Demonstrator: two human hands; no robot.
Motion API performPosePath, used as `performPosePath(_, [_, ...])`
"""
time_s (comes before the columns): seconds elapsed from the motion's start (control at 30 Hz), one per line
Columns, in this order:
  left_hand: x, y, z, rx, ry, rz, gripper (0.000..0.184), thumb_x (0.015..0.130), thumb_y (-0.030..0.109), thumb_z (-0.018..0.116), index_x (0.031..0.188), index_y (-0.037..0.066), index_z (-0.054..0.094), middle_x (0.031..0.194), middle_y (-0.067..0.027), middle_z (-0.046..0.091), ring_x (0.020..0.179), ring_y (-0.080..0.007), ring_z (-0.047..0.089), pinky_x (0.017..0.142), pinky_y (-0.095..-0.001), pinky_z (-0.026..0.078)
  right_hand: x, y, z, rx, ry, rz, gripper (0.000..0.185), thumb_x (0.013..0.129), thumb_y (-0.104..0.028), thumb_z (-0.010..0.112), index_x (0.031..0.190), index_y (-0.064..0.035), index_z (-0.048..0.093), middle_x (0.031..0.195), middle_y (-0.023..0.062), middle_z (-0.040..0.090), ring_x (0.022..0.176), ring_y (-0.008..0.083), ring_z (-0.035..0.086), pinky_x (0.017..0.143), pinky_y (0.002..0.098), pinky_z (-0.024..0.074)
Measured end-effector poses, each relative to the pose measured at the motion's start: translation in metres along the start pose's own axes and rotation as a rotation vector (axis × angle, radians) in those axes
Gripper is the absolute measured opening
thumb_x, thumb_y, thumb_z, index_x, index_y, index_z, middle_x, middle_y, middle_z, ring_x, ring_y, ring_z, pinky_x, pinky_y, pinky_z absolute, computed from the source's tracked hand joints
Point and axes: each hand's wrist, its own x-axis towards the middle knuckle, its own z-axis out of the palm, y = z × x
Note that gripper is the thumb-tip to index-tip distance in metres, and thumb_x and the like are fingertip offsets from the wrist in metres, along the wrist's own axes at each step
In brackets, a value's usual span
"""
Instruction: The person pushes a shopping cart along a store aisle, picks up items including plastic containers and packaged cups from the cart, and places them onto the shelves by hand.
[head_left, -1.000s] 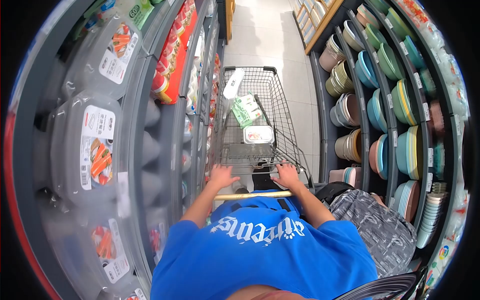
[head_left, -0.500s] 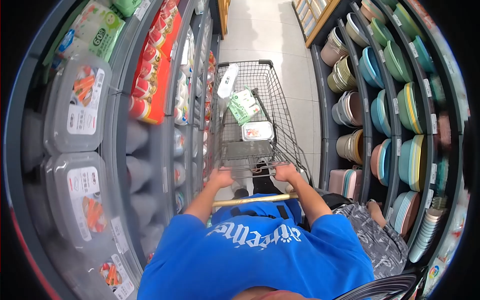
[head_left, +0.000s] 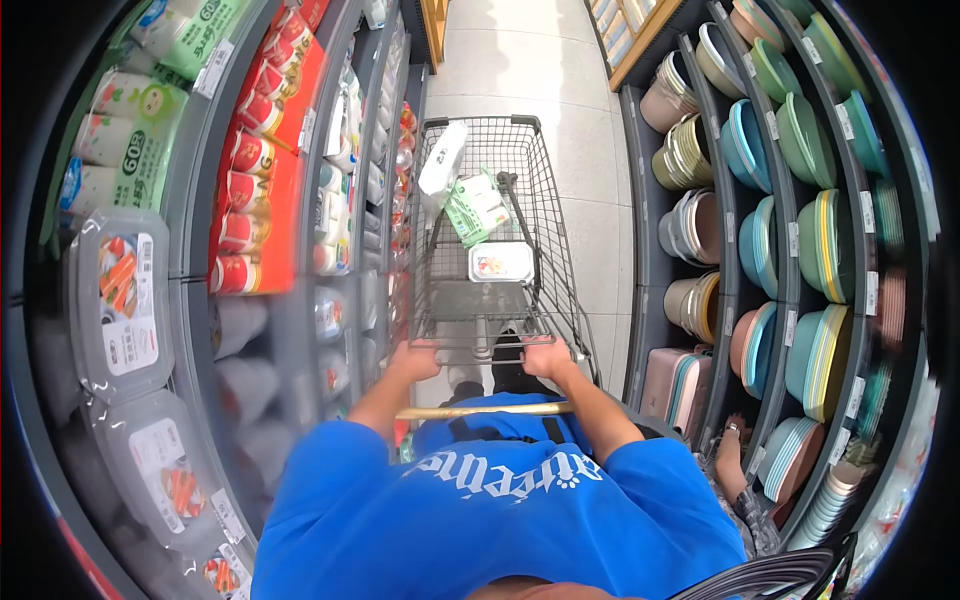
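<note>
My left hand and my right hand are wrapped around the near end of a dark wire shopping cart, one toward each side. Inside the cart, a white plastic-wrapped package leans at the far left. Next to it lies a green-and-white pack, tilted. Closer to me sits a clear lidded food container with a printed label. A pale yellow bar crosses between my hands and my waist.
Shelves of stacked cups and plastic food containers line the left. Buckets and basins fill the right shelves. Another person's bare limb shows close at my right. Tiled floor runs ahead between the shelves.
The shelf goods on both sides have slid toward me as the cart and I moved forward. Both hands keep their hold. The other person has fallen farther behind on my right.
</note>
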Motion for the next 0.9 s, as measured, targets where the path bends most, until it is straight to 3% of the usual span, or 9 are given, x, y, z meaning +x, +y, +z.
performPosePath(0.07, [0.0, 0.006, -0.016, 0.032, -0.096, -0.02, 0.04, 0.089, 0.038, 0.056, 0.12, 0.013, 0.067, 0.117, -0.0104, 0.071, 0.117, -0.0275, 0.064, 0.095, -0.0446, 0.051, -0.002, 0.004, -0.014, 0.02, -0.057, -0.016, 0.045, 0.091, -0.045, 0.055, 0.12, -0.0106, 0.062, 0.099, 0.0174, 0.072, 0.1, 0.0355, 0.069, 0.089, 0.0486, 0.0531])
performPosePath(0.17, [0.012, 0.001, -0.018, 0.056, -0.098, -0.006, 0.043, 0.09, 0.041, 0.056, 0.124, 0.014, 0.065, 0.119, -0.0117, 0.07, 0.115, -0.0286, 0.065, 0.095, -0.0448, 0.051, 0.004, 0.02, -0.017, 0.0, -0.074, -0.136, 0.045, 0.091, -0.043, 0.057, 0.12, -0.009, 0.058, 0.108, 0.0156, 0.071, 0.104, 0.0344, 0.068, 0.087, 0.0497, 0.0529])
performPosePath(0.3, [0.017, 0.015, -0.025, 0.044, -0.108, -0.038, 0.043, 0.091, 0.04, 0.054, 0.123, 0.014, 0.065, 0.119, -0.0114, 0.07, 0.116, -0.0271, 0.064, 0.096, -0.0455, 0.049, -0.003, 0.041, -0.021, 0.072, -0.046, -0.137, 0.041, 0.088, -0.041, 0.06, 0.115, -0.0102, 0.057, 0.103, 0.0162, 0.067, 0.099, 0.0332, 0.068, 0.087, 0.0475, 0.0553])
performPosePath(0.33, [0.022, 0.012, -0.029, 0.052, -0.096, -0.041, 0.043, 0.091, 0.04, 0.054, 0.123, 0.014, 0.065, 0.118, -0.0111, 0.07, 0.116, -0.0266, 0.064, 0.096, -0.0458, 0.049, 0.003, 0.042, -0.027, 0.091, -0.015, -0.13, 0.031, 0.086, -0.031, 0.059, 0.107, -0.0098, 0.057, 0.095, 0.0145, 0.067, 0.094, 0.0328, 0.068, 0.083, 0.0483, 0.0558])
performPosePath(0.43, [0.032, 0.023, -0.036, 0.032, -0.148, -0.054, 0.043, 0.092, 0.04, 0.052, 0.124, 0.014, 0.064, 0.117, -0.0097, 0.07, 0.119, -0.0252, 0.063, 0.096, -0.0456, 0.049, 0.011, 0.056, -0.032, 0.095, -0.001, -0.155, 0.026, 0.082, -0.025, 0.059, 0.103, -0.0104, 0.058, 0.088, 0.0134, 0.066, 0.09, 0.0329, 0.068, 0.081, 0.0478, 0.0558])
performPosePath(0.53, [0.043, 0.028, -0.035, 0.022, -0.163, -0.055, 0.044, 0.093, 0.039, 0.048, 0.127, 0.015, 0.063, 0.119, -0.0082, 0.07, 0.119, -0.0242, 0.062, 0.097, -0.0445, 0.048, 0.015, 0.066, -0.053, 0.069, -0.047, -0.137, 0.026, 0.079, -0.022, 0.059, 0.104, -0.0115, 0.06, 0.091, 0.0123, 0.069, 0.093, 0.0319, 0.069, 0.08, 0.0455, 0.0561])
performPosePath(0.63, [0.051, 0.032, -0.043, -0.006, -0.119, -0.054, 0.046, 0.094, 0.038, 0.046, 0.13, 0.015, 0.062, 0.121, -0.0072, 0.069, 0.12, -0.0233, 0.062, 0.099, -0.0435, 0.047, 0.029, 0.082, -0.049, 0.031, -0.005, -0.164, 0.028, 0.08, -0.023, 0.059, 0.106, -0.0123, 0.06, 0.101, 0.0127, 0.072, 0.096, 0.0315, 0.07, 0.078, 0.044, 0.0564])
performPosePath(0.67, [0.051, 0.033, -0.045, -0.024, -0.11, -0.054, 0.047, 0.094, 0.038, 0.045, 0.132, 0.015, 0.062, 0.121, -0.0069, 0.069, 0.12, -0.0229, 0.062, 0.099, -0.0432, 0.046, 0.035, 0.087, -0.049, 0.013, -0.088, -0.146, 0.032, 0.08, -0.023, 0.059, 0.111, -0.0122, 0.061, 0.11, 0.0122, 0.072, 0.101, 0.0306, 0.07, 0.08, 0.0443, 0.0563])
performPosePath(0.9, [0.067, 0.043, -0.051, -0.1, -0.147, -0.124, 0.046, 0.094, 0.037, 0.046, 0.131, 0.017, 0.062, 0.122, -0.0041, 0.069, 0.122, -0.0217, 0.061, 0.104, -0.0445, 0.042, 0.045, 0.104, -0.075, 0.002, -0.047, -0.201, 0.029, 0.08, -0.024, 0.058, 0.105, -0.0108, 0.061, 0.104, 0.011, 0.072, 0.096, 0.0299, 0.07, 0.08, 0.0444, 0.0563])
